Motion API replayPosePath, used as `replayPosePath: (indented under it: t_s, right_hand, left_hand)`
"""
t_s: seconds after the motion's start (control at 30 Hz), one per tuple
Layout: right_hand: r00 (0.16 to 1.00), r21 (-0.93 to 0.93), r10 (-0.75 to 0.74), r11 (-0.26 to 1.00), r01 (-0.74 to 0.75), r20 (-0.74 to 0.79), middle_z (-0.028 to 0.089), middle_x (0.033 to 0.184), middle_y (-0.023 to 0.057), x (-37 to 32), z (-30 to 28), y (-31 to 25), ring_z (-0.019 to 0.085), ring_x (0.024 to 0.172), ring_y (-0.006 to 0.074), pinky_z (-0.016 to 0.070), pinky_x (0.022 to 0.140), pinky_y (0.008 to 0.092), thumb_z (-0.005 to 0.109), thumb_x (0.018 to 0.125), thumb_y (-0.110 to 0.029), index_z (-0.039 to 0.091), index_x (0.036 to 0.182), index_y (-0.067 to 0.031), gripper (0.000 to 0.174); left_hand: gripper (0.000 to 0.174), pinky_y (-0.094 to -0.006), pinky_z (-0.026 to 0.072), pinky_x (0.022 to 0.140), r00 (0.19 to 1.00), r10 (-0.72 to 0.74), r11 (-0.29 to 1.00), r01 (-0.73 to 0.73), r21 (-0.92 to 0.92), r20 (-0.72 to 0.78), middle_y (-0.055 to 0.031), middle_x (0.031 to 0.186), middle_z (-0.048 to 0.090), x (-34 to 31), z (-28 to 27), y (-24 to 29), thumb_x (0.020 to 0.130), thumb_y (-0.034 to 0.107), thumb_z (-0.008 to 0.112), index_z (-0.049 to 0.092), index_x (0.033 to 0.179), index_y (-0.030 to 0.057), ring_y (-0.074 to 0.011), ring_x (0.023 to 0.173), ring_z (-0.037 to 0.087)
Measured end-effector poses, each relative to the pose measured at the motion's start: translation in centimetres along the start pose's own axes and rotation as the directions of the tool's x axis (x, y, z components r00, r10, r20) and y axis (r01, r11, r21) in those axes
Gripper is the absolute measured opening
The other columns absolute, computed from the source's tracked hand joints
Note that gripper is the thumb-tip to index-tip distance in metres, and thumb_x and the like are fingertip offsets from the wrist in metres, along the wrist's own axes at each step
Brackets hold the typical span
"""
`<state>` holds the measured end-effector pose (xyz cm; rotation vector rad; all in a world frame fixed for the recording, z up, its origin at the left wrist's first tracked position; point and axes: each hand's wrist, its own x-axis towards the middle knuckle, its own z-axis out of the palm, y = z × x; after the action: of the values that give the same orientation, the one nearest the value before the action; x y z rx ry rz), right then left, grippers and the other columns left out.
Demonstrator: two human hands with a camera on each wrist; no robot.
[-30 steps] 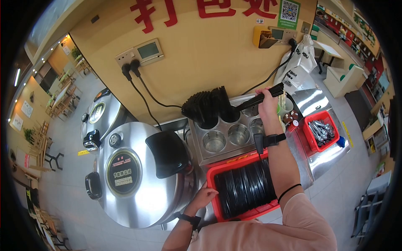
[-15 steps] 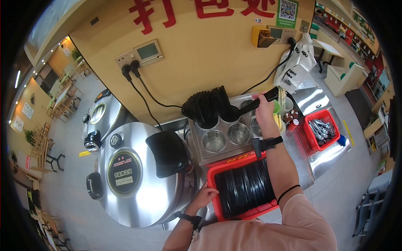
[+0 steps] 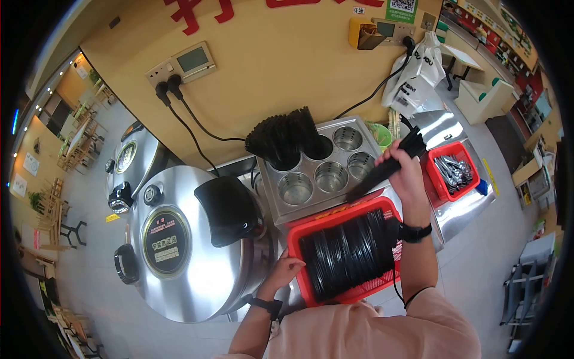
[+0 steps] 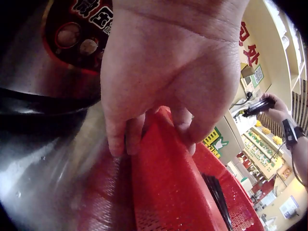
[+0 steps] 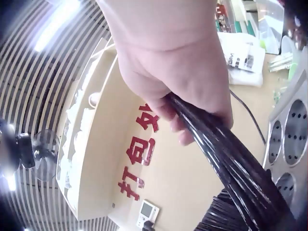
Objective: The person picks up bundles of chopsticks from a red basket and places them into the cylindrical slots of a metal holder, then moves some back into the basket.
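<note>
My right hand (image 3: 409,179) grips a bundle of black chopsticks (image 3: 376,179), tilted with its lower left end over the front right edge of the steel holder (image 3: 287,212). In the right wrist view the chopsticks (image 5: 226,149) run out of the curled fingers toward the lower right. My left hand (image 3: 284,272) grips the left rim of the red basket (image 3: 308,290); in the left wrist view its fingers straddle that rim (image 4: 166,159). More black chopsticks (image 3: 344,251) lie side by side in the basket. Others (image 3: 278,140) stand fanned out in the holder's back cups.
Left of the basket stands a large steel cooker (image 3: 209,281) with a black handle. A red basket of metal spoons (image 3: 451,173) sits on the right, below a white plastic bag (image 3: 412,84). Power cords (image 3: 200,131) hang along the wall behind.
My right hand has come back toward me and to the right, carrying the chopsticks from beside the back cups to the holder's front edge. My left hand keeps its grip; the head view has shifted slightly.
</note>
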<state>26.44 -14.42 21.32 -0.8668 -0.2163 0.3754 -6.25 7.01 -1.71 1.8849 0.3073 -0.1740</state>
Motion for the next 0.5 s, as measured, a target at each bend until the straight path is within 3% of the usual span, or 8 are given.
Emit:
replayPosePath:
  t_s: [0.1,0.17,0.23,0.33,0.37,0.4,0.5]
  right_hand:
    - [0.988,-0.245,0.151,0.960,-0.136,0.040,0.059,0.079,0.0092,-4.1,-1.7,0.1,0.063,0.075,0.0243,0.0516,0.074,0.0380,0.059,0.085,-0.002,0.054,0.094,-0.0029,0.011]
    - [0.962,-0.438,0.270,0.870,-0.226,0.040,0.062,0.078,0.0099,-6.6,-2.5,0.6,0.063,0.075,0.0220,0.0516,0.074,0.0353,0.060,0.083,-0.003,0.055,0.093,-0.0019,0.011]
    - [0.921,-0.401,0.389,0.844,-0.357,-0.002,0.062,0.077,0.0099,-8.1,-5.4,3.6,0.064,0.074,0.0210,0.0515,0.070,0.0329,0.062,0.082,-0.003,0.056,0.095,-0.0006,0.015]
    - [0.882,-0.437,0.470,0.792,-0.427,-0.010,0.062,0.076,0.0100,-9.9,-9.1,8.2,0.064,0.072,0.0216,0.0519,0.068,0.0327,0.062,0.082,-0.001,0.056,0.096,-0.0005,0.015]
    - [0.837,-0.491,0.544,0.714,-0.500,-0.061,0.063,0.076,0.0101,-10.4,-9.8,9.4,0.064,0.071,0.0217,0.0523,0.067,0.0332,0.062,0.083,-0.001,0.057,0.096,-0.0005,0.014]
    - [0.784,-0.538,0.609,0.625,-0.566,-0.117,0.063,0.076,0.0101,-10.8,-10.2,10.4,0.064,0.069,0.0218,0.0527,0.066,0.0338,0.062,0.083,-0.001,0.057,0.095,-0.0004,0.013]
    - [0.728,-0.534,0.665,0.559,-0.634,-0.167,0.063,0.075,0.0100,-12.0,-11.2,13.0,0.064,0.067,0.0215,0.0535,0.064,0.0347,0.062,0.084,-0.001,0.059,0.093,-0.0003,0.010]
  left_hand:
    - [0.017,-0.0355,0.0500,0.095,0.999,0.048,0.999,-0.048,-0.001,0.008,-0.0222,0.146,0.042,0.1,-0.1,0.3,0.089,0.014,0.065,0.075,0.100,0.0058,-0.0288,0.117,0.060]
    - [0.017,-0.0339,0.0515,0.091,1.000,0.030,0.998,-0.030,-0.050,-0.006,-0.0219,0.146,0.041,0.0,-0.1,0.7,0.089,0.014,0.065,0.074,0.100,0.0048,-0.0265,0.107,0.064]
    - [0.017,-0.0333,0.0517,0.089,1.000,0.021,0.998,-0.022,-0.052,-0.015,-0.0211,0.146,0.041,0.0,0.0,0.6,0.090,0.014,0.064,0.074,0.100,0.0047,-0.0257,0.103,0.064]
    - [0.018,-0.0325,0.0521,0.087,0.999,0.035,0.999,-0.035,0.003,-0.019,-0.0197,0.146,0.041,0.0,-0.2,0.9,0.090,0.014,0.064,0.074,0.100,0.0046,-0.0249,0.097,0.066]
    - [0.018,-0.0323,0.0523,0.086,0.998,0.056,0.997,-0.055,0.057,-0.015,-0.0192,0.146,0.041,0.0,-0.3,1.1,0.090,0.015,0.064,0.074,0.100,0.0047,-0.0249,0.095,0.067]
    - [0.018,-0.0323,0.0523,0.086,0.998,0.057,0.997,-0.056,0.058,-0.015,-0.0192,0.146,0.041,0.0,-0.4,1.4,0.090,0.015,0.064,0.074,0.100,0.0047,-0.0249,0.095,0.067]
    - [0.018,-0.0338,0.0507,0.091,1.000,0.028,0.998,-0.028,0.049,-0.001,-0.0184,0.145,0.043,-0.2,-0.6,1.8,0.090,0.015,0.064,0.075,0.100,0.0049,-0.0274,0.104,0.065]
